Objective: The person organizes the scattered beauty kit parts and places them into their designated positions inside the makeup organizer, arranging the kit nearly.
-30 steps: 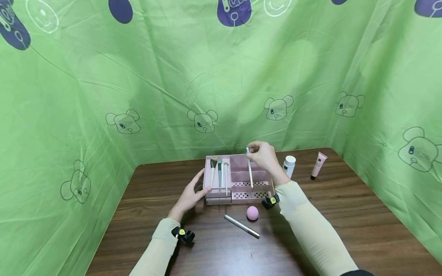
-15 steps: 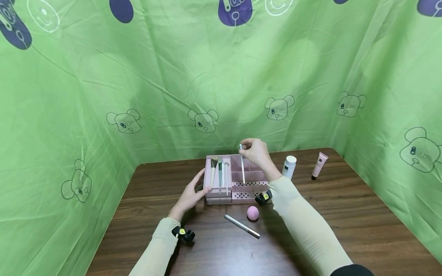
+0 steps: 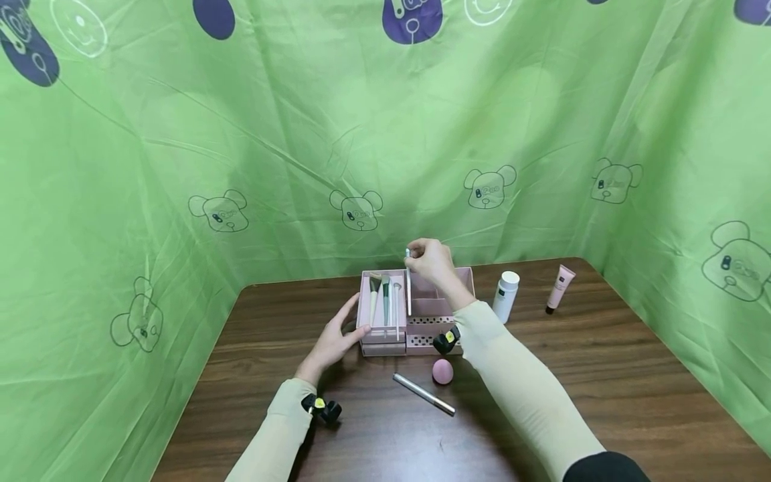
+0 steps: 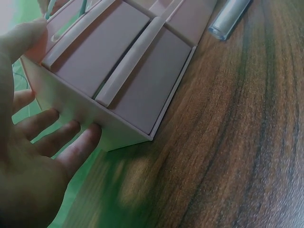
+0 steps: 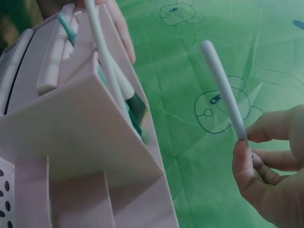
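Note:
A pink makeup organizer (image 3: 384,349) stands toward the back of the table. Several makeup brushes (image 3: 385,302) lie in its top-left tray, some handles poking out at the front. My left hand (image 3: 330,340) rests on the organizer's left side, thumb on the upper front edge; in the left wrist view its fingers (image 4: 78,149) lie spread along the side wall. My right hand (image 3: 430,261) pinches a slim white-handled makeup brush (image 3: 409,294) by its upper end, handle hanging down beside the tray. The right wrist view shows that handle (image 5: 223,88) apart from the organizer; the fingers hide the brush's head.
In front of the organizer are a pink ball-shaped sponge (image 3: 442,371) and a silver pen-like tube (image 3: 423,394). To its right stand a white bottle (image 3: 506,298) and a pink squeeze tube (image 3: 560,289). Green curtains (image 3: 289,147) surround the wooden table (image 3: 241,375).
My right hand has moved left with the brush, from above the right compartments to beside the top-left tray. The left hand has stayed on the organizer.

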